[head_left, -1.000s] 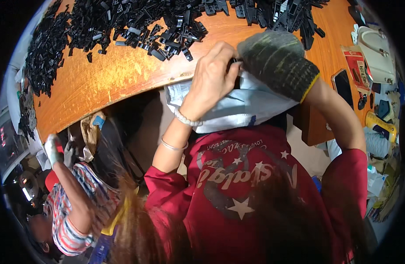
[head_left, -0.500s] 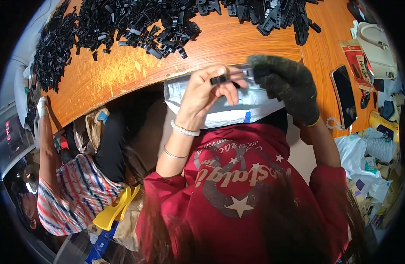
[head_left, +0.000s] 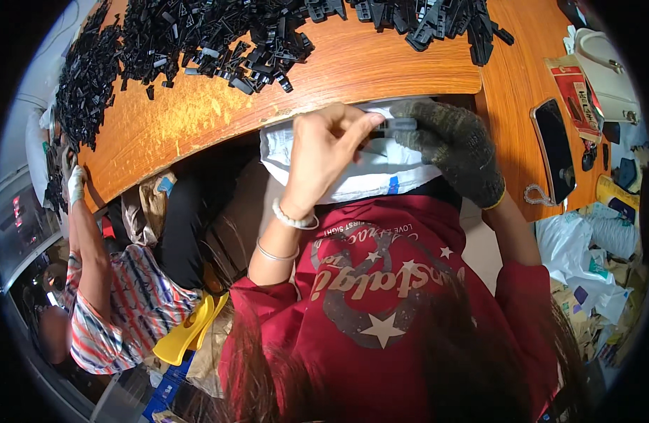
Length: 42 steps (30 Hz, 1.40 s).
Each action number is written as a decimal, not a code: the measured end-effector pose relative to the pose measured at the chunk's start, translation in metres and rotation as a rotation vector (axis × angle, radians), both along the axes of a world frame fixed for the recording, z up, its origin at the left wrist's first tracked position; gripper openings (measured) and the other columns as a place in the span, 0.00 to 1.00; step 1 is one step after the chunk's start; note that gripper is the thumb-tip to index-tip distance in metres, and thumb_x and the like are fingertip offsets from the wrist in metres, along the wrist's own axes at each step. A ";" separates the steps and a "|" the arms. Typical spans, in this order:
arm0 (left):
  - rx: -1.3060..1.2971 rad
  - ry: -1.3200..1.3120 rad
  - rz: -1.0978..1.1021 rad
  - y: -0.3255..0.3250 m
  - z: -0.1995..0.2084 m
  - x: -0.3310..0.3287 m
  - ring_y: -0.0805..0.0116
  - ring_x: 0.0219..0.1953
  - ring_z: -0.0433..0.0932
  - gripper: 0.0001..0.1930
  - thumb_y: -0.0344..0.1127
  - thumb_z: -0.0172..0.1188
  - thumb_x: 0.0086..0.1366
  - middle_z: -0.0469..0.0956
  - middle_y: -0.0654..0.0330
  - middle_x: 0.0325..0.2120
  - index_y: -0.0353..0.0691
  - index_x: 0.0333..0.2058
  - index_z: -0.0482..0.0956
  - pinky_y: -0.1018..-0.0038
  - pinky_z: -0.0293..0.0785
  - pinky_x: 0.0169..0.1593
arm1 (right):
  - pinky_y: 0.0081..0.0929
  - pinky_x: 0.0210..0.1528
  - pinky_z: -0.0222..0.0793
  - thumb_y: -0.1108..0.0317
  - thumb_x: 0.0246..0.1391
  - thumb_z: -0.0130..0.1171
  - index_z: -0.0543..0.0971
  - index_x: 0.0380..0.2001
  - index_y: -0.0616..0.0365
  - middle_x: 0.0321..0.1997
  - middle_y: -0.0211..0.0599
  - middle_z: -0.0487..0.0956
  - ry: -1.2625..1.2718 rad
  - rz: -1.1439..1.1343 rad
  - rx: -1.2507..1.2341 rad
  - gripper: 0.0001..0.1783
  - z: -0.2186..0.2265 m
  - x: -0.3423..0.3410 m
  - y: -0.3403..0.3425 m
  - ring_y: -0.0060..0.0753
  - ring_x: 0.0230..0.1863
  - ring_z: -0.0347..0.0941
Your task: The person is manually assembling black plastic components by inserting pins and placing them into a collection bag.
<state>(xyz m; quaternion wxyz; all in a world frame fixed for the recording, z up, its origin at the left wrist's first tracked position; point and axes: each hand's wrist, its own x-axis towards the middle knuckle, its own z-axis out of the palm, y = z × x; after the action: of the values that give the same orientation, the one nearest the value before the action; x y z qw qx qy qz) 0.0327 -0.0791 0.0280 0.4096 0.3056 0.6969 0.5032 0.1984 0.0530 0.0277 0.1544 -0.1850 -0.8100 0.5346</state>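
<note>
A small dark plastic piece (head_left: 400, 125), blurred, spans the gap between my hands just off the table's front edge. My left hand (head_left: 331, 137) is bare, with its thumb and fingertips pinched at the piece's left end. A dark knitted glove covers my right hand (head_left: 458, 144); its fingers close on the right end, and the fingertips are partly hidden. Below both hands, a white plastic bag (head_left: 353, 183) spreads over my lap. Its opening sits under the table edge.
A large heap of small black plastic parts (head_left: 198, 35) and some bigger black parts (head_left: 437, 25) lie across the wooden table (head_left: 324, 77). To the right are a phone (head_left: 554, 151), a red box (head_left: 577, 99) and a white handbag (head_left: 599, 60). A co-worker (head_left: 127, 310) sits at left.
My left hand has turned over, bringing its back into view, and its fingers have closed in toward the gloved hand. The gloved hand has dropped slightly. At left, the co-worker's arm has shifted.
</note>
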 end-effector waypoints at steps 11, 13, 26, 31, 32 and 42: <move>0.322 1.083 0.045 0.115 -0.026 -0.001 0.54 0.21 0.77 0.19 0.46 0.67 0.54 0.78 0.54 0.19 0.34 0.31 0.78 0.66 0.71 0.26 | 0.25 0.39 0.74 0.70 0.51 0.61 0.78 0.45 0.63 0.37 0.39 0.80 -0.127 -0.112 -0.361 0.17 -0.010 0.013 -0.003 0.25 0.35 0.76; 0.298 1.100 0.050 0.118 -0.027 -0.001 0.55 0.20 0.77 0.18 0.45 0.66 0.54 0.77 0.54 0.19 0.34 0.31 0.79 0.66 0.71 0.25 | 0.17 0.31 0.71 0.73 0.55 0.57 0.79 0.42 0.62 0.32 0.31 0.80 -0.043 -0.211 -0.405 0.11 -0.007 0.012 -0.003 0.18 0.29 0.74; 0.142 0.296 0.016 0.036 -0.008 -0.003 0.76 0.16 0.71 0.11 0.34 0.62 0.60 0.74 0.61 0.14 0.29 0.33 0.80 0.79 0.67 0.22 | 0.16 0.26 0.73 0.68 0.63 0.47 0.78 0.47 0.59 0.44 0.35 0.78 0.271 -0.038 -0.196 0.14 -0.017 -0.028 0.024 0.20 0.32 0.76; 0.073 1.113 0.251 -0.009 -0.019 -0.054 0.57 0.21 0.73 0.12 0.22 0.55 0.56 0.72 0.55 0.27 0.38 0.39 0.76 0.66 0.69 0.25 | 0.15 0.22 0.67 0.61 0.58 0.56 0.78 0.46 0.61 0.26 0.29 0.78 -0.025 -0.172 -0.433 0.18 0.006 -0.039 0.015 0.17 0.23 0.73; 0.043 1.129 0.207 -0.014 -0.018 -0.061 0.57 0.23 0.73 0.14 0.22 0.55 0.56 0.70 0.55 0.28 0.42 0.41 0.77 0.65 0.69 0.27 | 0.15 0.21 0.67 0.60 0.58 0.57 0.78 0.46 0.60 0.25 0.29 0.78 -0.079 -0.174 -0.378 0.18 0.008 -0.040 0.014 0.17 0.22 0.73; 0.124 0.712 -0.028 0.003 -0.013 -0.049 0.62 0.24 0.74 0.08 0.25 0.63 0.54 0.71 0.57 0.27 0.35 0.33 0.75 0.70 0.70 0.30 | 0.28 0.39 0.74 0.61 0.48 0.64 0.82 0.40 0.52 0.39 0.36 0.80 0.073 -0.074 0.207 0.15 -0.013 -0.046 0.019 0.34 0.32 0.78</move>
<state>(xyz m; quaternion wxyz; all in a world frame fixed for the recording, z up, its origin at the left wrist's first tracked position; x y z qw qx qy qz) -0.0161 -0.0766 0.0149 0.1289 0.4955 0.7597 0.4010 0.1523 0.0717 0.0145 0.2218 -0.1782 -0.8472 0.4486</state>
